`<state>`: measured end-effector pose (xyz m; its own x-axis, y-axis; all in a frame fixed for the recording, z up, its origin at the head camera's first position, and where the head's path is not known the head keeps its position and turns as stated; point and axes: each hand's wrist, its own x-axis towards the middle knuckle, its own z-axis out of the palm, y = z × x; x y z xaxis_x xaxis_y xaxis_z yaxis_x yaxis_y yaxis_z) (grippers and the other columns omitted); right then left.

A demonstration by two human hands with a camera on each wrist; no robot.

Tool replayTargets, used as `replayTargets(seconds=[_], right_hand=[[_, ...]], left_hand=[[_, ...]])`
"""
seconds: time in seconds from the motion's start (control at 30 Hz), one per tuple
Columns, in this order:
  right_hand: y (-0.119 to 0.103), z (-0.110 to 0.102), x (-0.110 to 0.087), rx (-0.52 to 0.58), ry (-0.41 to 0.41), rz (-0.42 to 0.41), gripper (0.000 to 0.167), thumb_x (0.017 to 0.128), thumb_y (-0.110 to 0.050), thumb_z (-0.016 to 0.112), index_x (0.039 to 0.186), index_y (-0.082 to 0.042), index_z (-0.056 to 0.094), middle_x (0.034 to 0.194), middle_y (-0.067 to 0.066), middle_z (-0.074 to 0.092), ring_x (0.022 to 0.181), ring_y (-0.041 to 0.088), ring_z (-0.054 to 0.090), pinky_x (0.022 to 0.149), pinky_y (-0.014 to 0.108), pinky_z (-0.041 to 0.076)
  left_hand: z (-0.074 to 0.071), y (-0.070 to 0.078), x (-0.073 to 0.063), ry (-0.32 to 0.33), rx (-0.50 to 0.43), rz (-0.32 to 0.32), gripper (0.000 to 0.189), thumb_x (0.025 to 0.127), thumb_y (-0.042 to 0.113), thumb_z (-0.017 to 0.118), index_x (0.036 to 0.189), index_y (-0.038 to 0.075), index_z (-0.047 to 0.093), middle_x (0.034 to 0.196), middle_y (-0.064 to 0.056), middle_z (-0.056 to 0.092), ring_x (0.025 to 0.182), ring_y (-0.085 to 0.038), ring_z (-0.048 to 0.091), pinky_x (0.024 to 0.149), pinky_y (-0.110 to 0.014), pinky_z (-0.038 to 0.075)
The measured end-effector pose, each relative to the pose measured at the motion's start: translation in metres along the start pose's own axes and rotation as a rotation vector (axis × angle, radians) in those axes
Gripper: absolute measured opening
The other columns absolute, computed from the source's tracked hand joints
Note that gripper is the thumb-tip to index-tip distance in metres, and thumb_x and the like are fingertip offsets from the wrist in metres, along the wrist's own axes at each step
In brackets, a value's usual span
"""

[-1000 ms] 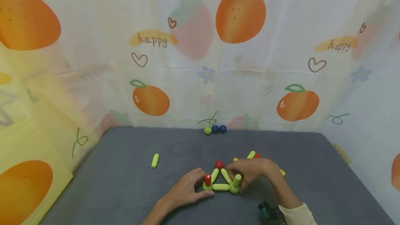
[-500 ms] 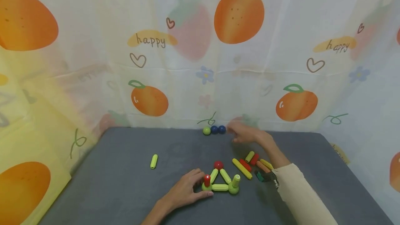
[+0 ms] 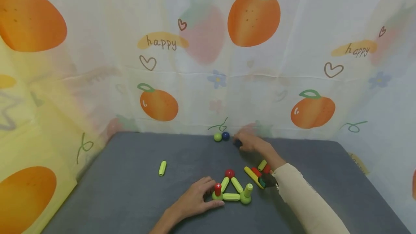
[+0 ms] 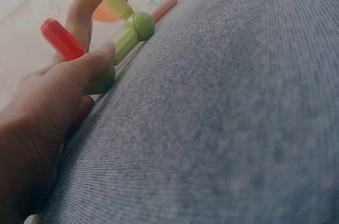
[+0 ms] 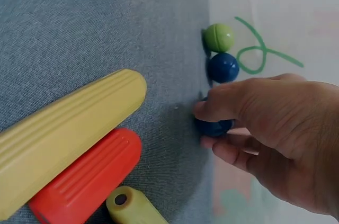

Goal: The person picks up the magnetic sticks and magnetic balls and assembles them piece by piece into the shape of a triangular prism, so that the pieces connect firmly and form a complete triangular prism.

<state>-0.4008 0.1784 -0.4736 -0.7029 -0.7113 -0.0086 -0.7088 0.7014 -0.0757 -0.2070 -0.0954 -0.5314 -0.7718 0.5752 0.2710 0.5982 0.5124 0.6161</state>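
At the table's far edge, my right hand (image 3: 251, 143) pinches a dark blue ball (image 5: 214, 127) between thumb and fingers. My left hand (image 3: 194, 200) holds the near left corner of a triangle frame, thumb and fingers around its green ball (image 4: 103, 82). A red stick (image 3: 218, 189) stands up from that ball. The frame's other near corner is a second green ball (image 3: 246, 198) bearing an upright yellow-green stick (image 3: 248, 190). A red ball (image 3: 229, 173) forms the far corner, and yellow-green sticks (image 3: 232, 197) join the three balls.
Beside the right hand, a lime green ball (image 3: 217, 137) and another blue ball (image 3: 225, 136) sit at the far edge before a printed cloth (image 3: 201, 82). Loose sticks, including a yellow one (image 5: 74, 134) and a red one (image 5: 92, 176), lie under the right forearm. One yellow-green stick (image 3: 162, 168) lies left.
My right hand has gone from the frame's right corner to the far edge and taken hold of the rightmost blue ball, drawing it apart from the other two. The left hand stays in place.
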Motion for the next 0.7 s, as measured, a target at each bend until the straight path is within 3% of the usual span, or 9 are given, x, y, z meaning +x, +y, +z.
replayTargets(seconds=[0.1, 0.2, 0.37, 0.57, 0.7], right_hand=[[0.003, 0.004, -0.005, -0.011, 0.052, -0.022, 0.024, 0.087, -0.007, 0.079, 0.109, -0.003, 0.073, 0.11, 0.015, 0.07, 0.106, 0.033, 0.065, 0.092, 0.048, 0.053], [-0.02, -0.018, -0.022, 0.052, 0.044, 0.016, 0.022, 0.093, -0.011, 0.076, 0.111, 0.0, 0.07, 0.113, 0.017, 0.068, 0.111, 0.035, 0.063, 0.098, 0.051, 0.051], [-0.05, -0.049, -0.055, 0.179, 0.006, 0.05, 0.022, 0.099, -0.016, 0.072, 0.117, -0.003, 0.068, 0.114, 0.011, 0.068, 0.104, 0.026, 0.065, 0.091, 0.043, 0.054], [-0.078, -0.075, -0.108, 0.41, -0.062, -0.06, 0.029, 0.1, -0.012, 0.068, 0.129, -0.008, 0.063, 0.123, 0.011, 0.066, 0.101, 0.013, 0.065, 0.085, 0.033, 0.057], [-0.092, -0.082, -0.135, 0.451, -0.071, -0.166, 0.031, 0.097, -0.01, 0.071, 0.127, -0.016, 0.063, 0.12, 0.003, 0.064, 0.095, 0.005, 0.06, 0.083, 0.031, 0.057]], left_hand=[[-0.001, 0.001, 0.0, 0.003, 0.003, -0.001, 0.028, 0.094, 0.056, 0.073, 0.094, 0.032, 0.057, 0.088, 0.014, 0.049, 0.076, 0.003, 0.043, 0.069, -0.016, 0.041], [-0.001, 0.002, 0.0, -0.002, 0.002, -0.008, 0.028, 0.094, 0.056, 0.073, 0.095, 0.032, 0.058, 0.088, 0.014, 0.049, 0.077, 0.003, 0.044, 0.069, -0.016, 0.041], [-0.002, 0.002, 0.001, -0.004, -0.002, -0.006, 0.028, 0.094, 0.055, 0.073, 0.096, 0.032, 0.058, 0.088, 0.013, 0.05, 0.076, 0.003, 0.044, 0.069, -0.016, 0.041], [0.0, 0.002, 0.001, 0.0, 0.008, -0.005, 0.028, 0.094, 0.056, 0.073, 0.096, 0.033, 0.058, 0.089, 0.014, 0.05, 0.077, 0.003, 0.044, 0.069, -0.016, 0.041], [0.0, 0.002, 0.001, 0.001, 0.006, -0.002, 0.028, 0.094, 0.055, 0.073, 0.096, 0.032, 0.058, 0.09, 0.015, 0.051, 0.077, 0.003, 0.045, 0.069, -0.016, 0.042]])
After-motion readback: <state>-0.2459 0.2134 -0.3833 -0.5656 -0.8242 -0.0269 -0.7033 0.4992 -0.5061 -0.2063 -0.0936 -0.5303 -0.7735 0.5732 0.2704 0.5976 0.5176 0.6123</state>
